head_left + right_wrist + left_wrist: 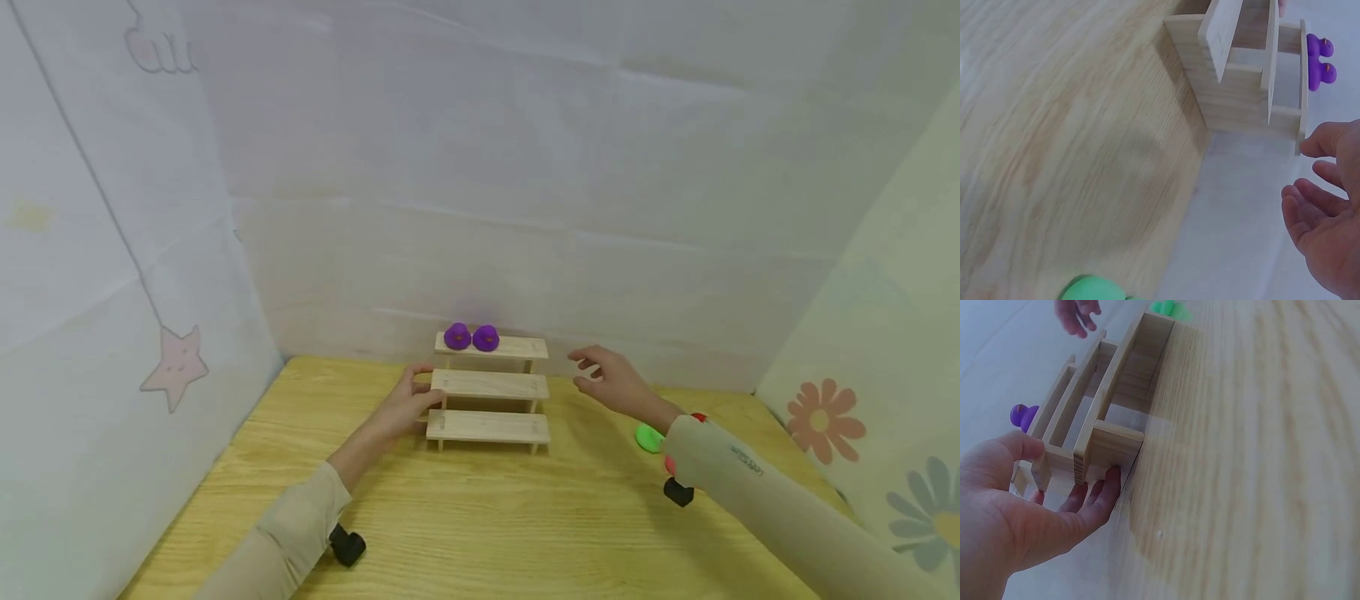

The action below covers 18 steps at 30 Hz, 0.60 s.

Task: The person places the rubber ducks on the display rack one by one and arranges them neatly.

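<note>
A three-tier wooden step shelf [489,427] stands at the back of the table. Two small purple rubber ducks [458,337] sit side by side on the left part of its top tier; in the right wrist view the purple ducks [1320,62] show at its edge. My left hand [401,407] holds the shelf's left end. The left wrist view has that hand's thumb [1022,447] on a tier edge and its fingers against the side panel. Off the shelf's right end hangs my right hand [611,382], fingers loosely bent, nothing in them.
On the right of the table, a green item [649,438] lies near red pieces [670,464], partly hidden by the right sleeve. White cloth walls [487,167] with printed stars and flowers rise at the back and both sides of the wood-grain table [465,525].
</note>
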Motion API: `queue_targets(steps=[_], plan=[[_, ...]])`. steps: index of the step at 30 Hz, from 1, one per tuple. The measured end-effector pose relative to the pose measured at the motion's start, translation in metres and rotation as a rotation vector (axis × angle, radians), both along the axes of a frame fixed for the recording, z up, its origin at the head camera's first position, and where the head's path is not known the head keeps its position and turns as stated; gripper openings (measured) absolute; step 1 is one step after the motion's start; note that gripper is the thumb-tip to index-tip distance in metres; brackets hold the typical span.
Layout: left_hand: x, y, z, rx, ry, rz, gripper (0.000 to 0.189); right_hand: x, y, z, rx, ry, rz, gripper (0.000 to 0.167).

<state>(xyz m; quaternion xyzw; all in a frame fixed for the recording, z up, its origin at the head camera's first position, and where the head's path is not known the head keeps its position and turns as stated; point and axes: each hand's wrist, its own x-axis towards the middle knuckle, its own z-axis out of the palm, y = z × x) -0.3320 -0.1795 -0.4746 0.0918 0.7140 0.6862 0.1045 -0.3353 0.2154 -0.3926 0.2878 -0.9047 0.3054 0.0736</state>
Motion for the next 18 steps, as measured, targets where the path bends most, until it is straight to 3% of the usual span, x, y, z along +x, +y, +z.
queue_targets(steps=[4, 18], plan=[[0.002, 0.000, 0.001, 0.017, -0.009, -0.003, 0.069, 0.005, 0.021, -0.007, -0.003, 0.017, -0.036, 0.038], [0.001, -0.001, 0.002, -0.007, 0.001, -0.009, 0.071, 0.027, 0.092, -0.034, -0.099, -0.046, -0.242, 0.032]])
